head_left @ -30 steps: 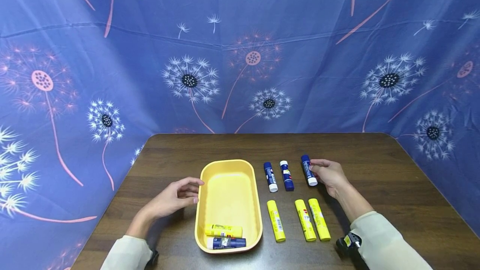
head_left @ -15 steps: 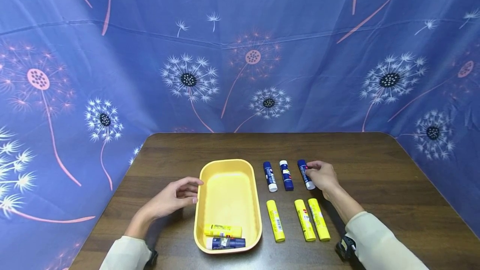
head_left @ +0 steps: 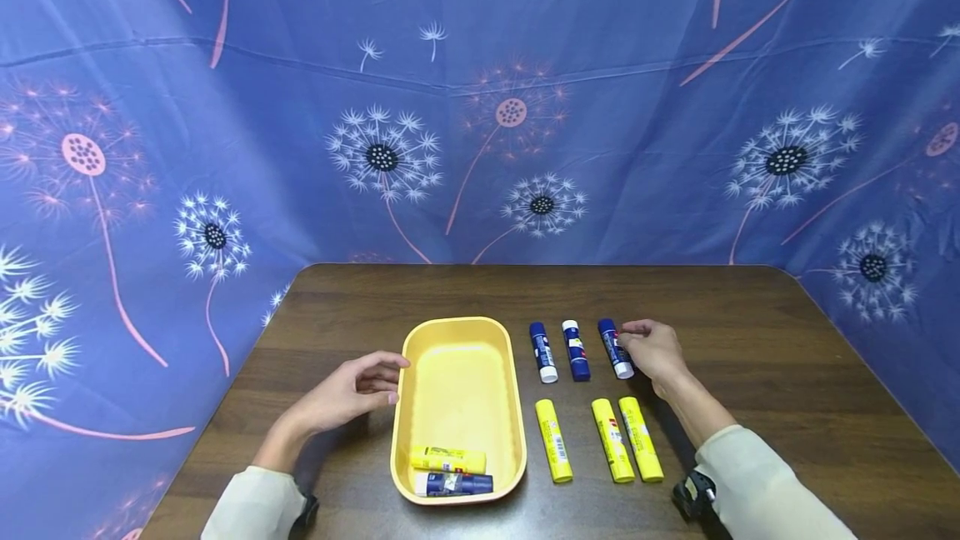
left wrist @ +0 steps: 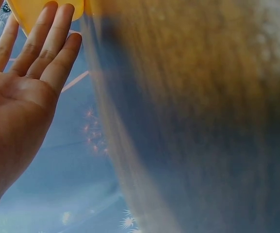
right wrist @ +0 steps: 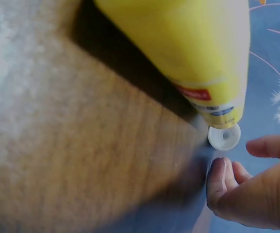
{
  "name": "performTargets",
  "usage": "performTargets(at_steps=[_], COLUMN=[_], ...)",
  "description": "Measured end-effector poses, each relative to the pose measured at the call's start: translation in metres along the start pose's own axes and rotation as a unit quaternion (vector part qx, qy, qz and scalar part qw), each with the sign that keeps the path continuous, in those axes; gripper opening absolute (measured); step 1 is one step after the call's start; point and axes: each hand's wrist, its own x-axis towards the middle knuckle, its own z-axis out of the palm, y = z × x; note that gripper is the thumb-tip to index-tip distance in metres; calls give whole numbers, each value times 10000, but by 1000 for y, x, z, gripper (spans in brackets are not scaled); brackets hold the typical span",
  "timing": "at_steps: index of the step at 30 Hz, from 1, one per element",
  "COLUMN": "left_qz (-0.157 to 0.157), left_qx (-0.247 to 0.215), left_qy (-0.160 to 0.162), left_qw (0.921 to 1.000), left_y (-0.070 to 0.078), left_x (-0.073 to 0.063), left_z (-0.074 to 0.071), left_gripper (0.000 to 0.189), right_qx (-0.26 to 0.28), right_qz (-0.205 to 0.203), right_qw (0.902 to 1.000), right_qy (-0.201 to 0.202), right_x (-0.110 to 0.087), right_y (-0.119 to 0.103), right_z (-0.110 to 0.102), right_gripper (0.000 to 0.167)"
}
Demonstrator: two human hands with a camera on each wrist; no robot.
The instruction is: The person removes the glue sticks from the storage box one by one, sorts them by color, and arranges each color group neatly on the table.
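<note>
A yellow tray stands left of centre; inside its near end lie a yellow glue stick and a blue one with a white end. My left hand is at the tray's left rim, fingers relaxed, fingertips at the edge. My right hand is beside the rightmost blue glue stick, which lies on the table. In the right wrist view, thumb and fingers stand apart near that stick's white end. Two more blue glue sticks lie to its left.
In front of the blue row lie a yellow glue stick and two more close together. All rest on a dark wooden table. A blue dandelion-print cloth hangs behind the table's back edge.
The right hand has lowered the rightmost blue glue stick onto the table, then drawn its fingers slightly away to the right. The left hand and tray look unchanged.
</note>
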Motion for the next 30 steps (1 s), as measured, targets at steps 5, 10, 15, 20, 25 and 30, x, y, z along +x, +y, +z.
performTargets(at_steps=[5,10,15,20,25,30], left_qz=[-13,33,-18,-10,24,22], left_qx=[-36,-22,5,2,66,44], left_qy=[-27,-34,-6,-40,-41,-59], left_qw=[10000,10000,10000,10000,10000,10000], left_y=[1,1,2,3,3,3], left_x=[0,1,2,3,4,4], left_z=[0,2,2,2,2,1], left_gripper=[49,50,50,51,50,50], right_qx=[130,495,980,1403,1533,1471], right_qz=[-276,-591,-1046,-1343,-1470,-1512], right_qw=[9986,9970,9862,9673,9483,9318], right_qy=[434,103,-826,-1628,-2359,-2952], right_x=[-1,-7,-19,-35,-50,-63], right_y=[-10,-32,-58,-81,-92,-97], right_z=[-6,-11,-6,11,38,65], right_gripper=[39,39,41,41,38,38])
